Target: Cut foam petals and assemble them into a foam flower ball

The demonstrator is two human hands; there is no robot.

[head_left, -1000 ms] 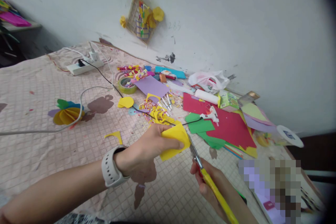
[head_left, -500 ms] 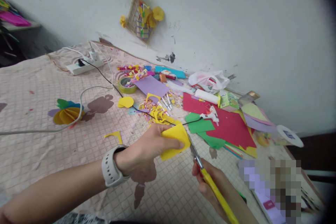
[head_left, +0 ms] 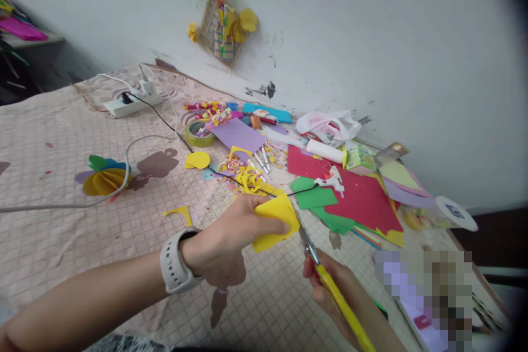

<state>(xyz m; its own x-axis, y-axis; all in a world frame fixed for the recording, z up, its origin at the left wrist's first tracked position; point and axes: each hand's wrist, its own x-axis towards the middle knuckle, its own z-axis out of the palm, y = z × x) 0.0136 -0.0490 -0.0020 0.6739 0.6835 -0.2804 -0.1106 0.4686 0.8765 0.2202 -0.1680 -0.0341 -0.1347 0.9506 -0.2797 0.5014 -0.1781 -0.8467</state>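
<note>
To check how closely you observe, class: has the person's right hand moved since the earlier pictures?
Yes, slightly: the right hand has shifted toward the right of the view, judged against the yellow paper circle, which stays in the same place.

Soft, even, bright light falls on the square of yellow craft paper (head_left: 275, 229), leaving only faint shadows. A coarse pixelated block (head_left: 424, 297) sits below and right of it, while the frame's edges bow and darken toward the upper right corner.
</note>
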